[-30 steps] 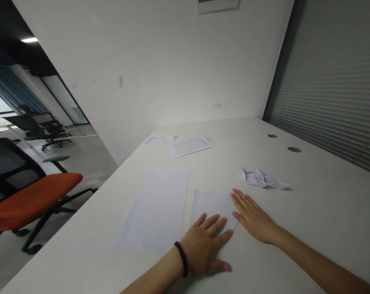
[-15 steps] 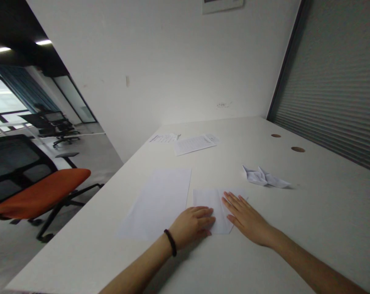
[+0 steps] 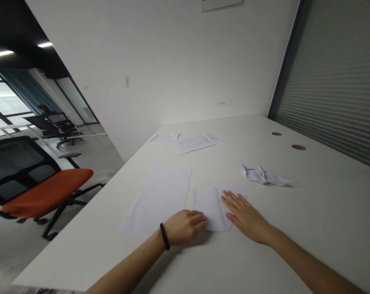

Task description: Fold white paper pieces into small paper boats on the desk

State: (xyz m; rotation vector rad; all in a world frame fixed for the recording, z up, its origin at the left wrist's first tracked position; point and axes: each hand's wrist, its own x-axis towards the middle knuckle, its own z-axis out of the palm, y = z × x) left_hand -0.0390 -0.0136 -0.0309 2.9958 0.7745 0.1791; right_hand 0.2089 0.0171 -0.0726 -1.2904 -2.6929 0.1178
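Folded white paper (image 3: 209,209) lies flat on the tabletop (image 3: 322,228), towards the near edge. The left hand (image 3: 185,226) sits at its left side with a closed grip, fingers curled and pressed together, touching the fold; whether they pinch the paper, I cannot tell. The right hand (image 3: 245,216) lies flat with a spread, open grip, fingertips resting on the paper's right part. A plain white sheet (image 3: 154,203) lies just left of the folded paper, beside the left hand, whose wrist wears a dark band (image 3: 164,236). A folded paper shape (image 3: 263,177) sits to the right, printed sheets (image 3: 193,144) lie towards the far edge, and an orange chair (image 3: 47,192) stands off the left edge.
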